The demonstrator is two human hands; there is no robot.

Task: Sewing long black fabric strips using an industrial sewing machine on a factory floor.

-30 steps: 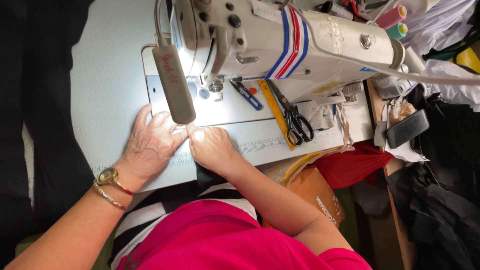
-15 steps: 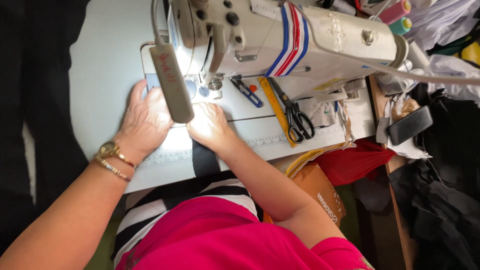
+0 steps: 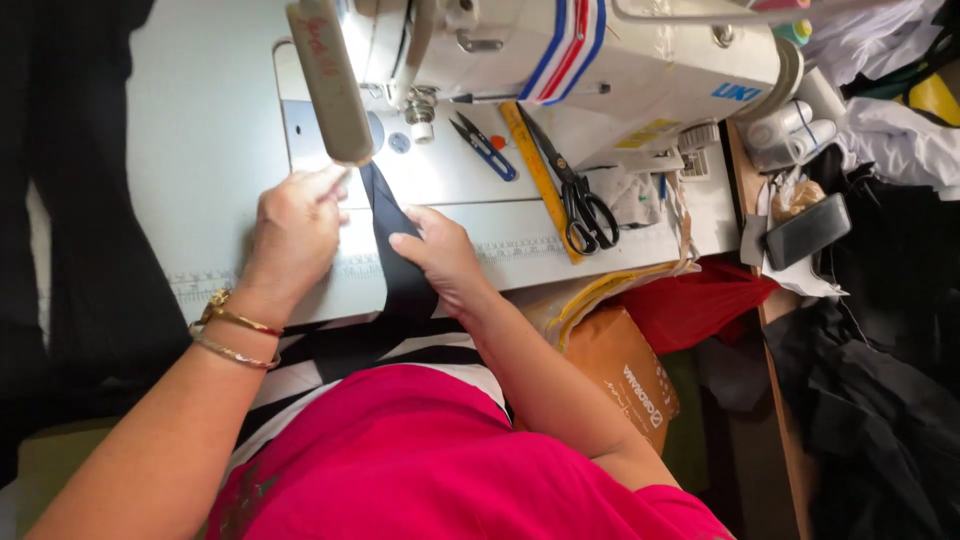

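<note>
At a white desk (image 3: 200, 150), a dark fabric strip (image 3: 400, 250) runs lengthwise toward the sewing machine (image 3: 600, 50), the left hand (image 3: 295, 235) pinching its far end with closed fingers, the right hand (image 3: 440, 255) resting flat alongside.

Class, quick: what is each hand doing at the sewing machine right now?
Left hand: fingers curled closed, pinching the edge of the dark fabric strip.
Right hand: open, fingers lying flat on the same strip.
</note>
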